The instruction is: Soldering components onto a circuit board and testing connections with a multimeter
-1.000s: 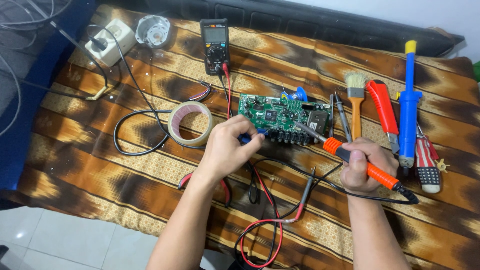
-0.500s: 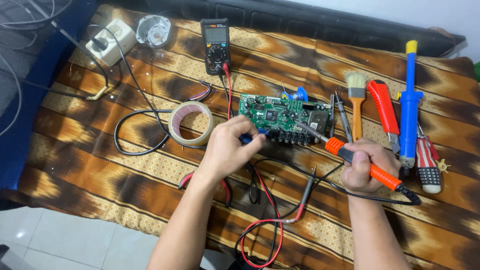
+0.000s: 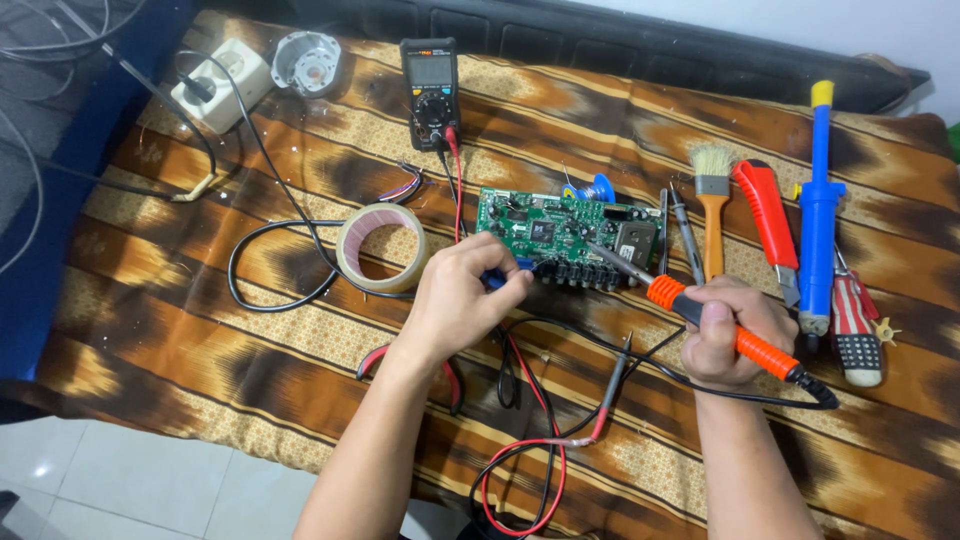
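right hand (image 3: 728,335) closed around the orange-handled soldering iron (image 3: 700,315), metal tip laid on the green rectangular circuit board (image 3: 565,235), near its right-centre. left hand (image 3: 460,300) pinched narrow on a small blue object (image 3: 497,280) at the board's near edge; what it is cannot be told.

board lies mid-surface on the brown patterned cloth (image 3: 250,330), well clear of every cloth edge. near edge of the cloth drops to pale floor tiles (image 3: 130,480).

left of the board: roll of beige tape (image 3: 380,247), just beside the left hand, black cable (image 3: 270,270) looping past it. behind: black multimeter (image 3: 431,90), its red and black leads (image 3: 530,440) running down under the left hand to the near edge. far left corner: white socket block (image 3: 222,85), round metal part (image 3: 307,62).

right of the board, crowded: wooden-handled brush (image 3: 711,200), red utility knife (image 3: 768,220), blue desoldering pump with yellow cap (image 3: 818,210), all near the right hand. open room mostly on the cloth's near-left stretch.
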